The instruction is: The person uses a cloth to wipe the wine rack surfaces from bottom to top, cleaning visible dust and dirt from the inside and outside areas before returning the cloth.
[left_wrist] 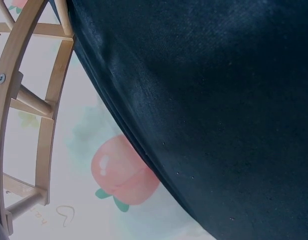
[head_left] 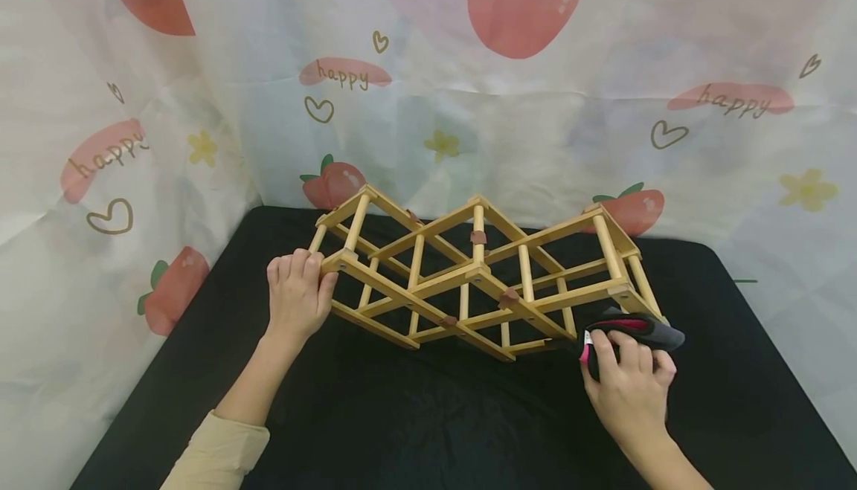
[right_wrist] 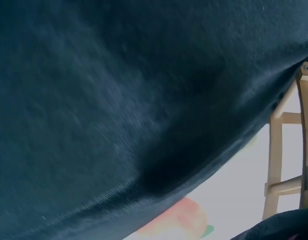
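Observation:
A folding lattice rack of pale wooden slats and dowels point(head_left: 416, 261) stands across the black table in the head view. Small brown patches point(head_left: 509, 297) mark some of its joints and one dowel. My left hand point(head_left: 294, 297) grips the rack's left front corner. At the right end, my right hand point(head_left: 632, 393) holds a folded dark cloth item with pink inside point(head_left: 659, 334), bunched against the rack's lower front corner. Slats point(left_wrist: 45, 150) show at the left of the left wrist view. In the right wrist view, the dark cloth item point(right_wrist: 283, 227) overlaps the rack's end.
Black fabric point(head_left: 435, 423) covers the table under and in front of the rack. A pale curtain point(head_left: 415, 126) printed with peaches, hearts and flowers hangs close behind the table and along its sides.

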Tool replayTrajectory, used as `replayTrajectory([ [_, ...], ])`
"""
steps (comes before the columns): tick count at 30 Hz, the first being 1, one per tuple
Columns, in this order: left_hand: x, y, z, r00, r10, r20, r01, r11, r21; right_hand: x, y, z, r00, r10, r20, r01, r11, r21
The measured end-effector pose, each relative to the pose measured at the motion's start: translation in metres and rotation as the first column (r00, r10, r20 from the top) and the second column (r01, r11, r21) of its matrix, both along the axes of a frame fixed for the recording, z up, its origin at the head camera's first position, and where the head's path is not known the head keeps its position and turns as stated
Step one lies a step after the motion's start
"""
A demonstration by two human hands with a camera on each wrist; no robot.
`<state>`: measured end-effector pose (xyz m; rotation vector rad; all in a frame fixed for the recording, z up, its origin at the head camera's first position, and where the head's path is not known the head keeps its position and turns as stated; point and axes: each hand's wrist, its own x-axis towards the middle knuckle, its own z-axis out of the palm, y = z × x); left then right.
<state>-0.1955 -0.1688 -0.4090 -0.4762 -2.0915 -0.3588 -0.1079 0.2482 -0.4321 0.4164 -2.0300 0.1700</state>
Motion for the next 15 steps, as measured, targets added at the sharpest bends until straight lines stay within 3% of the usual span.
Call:
replayTrajectory([
  [5,0.0,0.001,0.0,1.0,-0.005,0.0,0.005,1.0,-0.002,-0.001,0.0,0.003,1.0,-0.012,0.029,0.01,0.998,0.061],
  [15,0.0,0.0,0.0,1.0,-0.011,-0.006,0.011,1.0,0.005,-0.005,-0.001,0.013,0.994,0.056,0.089,-0.07,0.985,0.16],
])
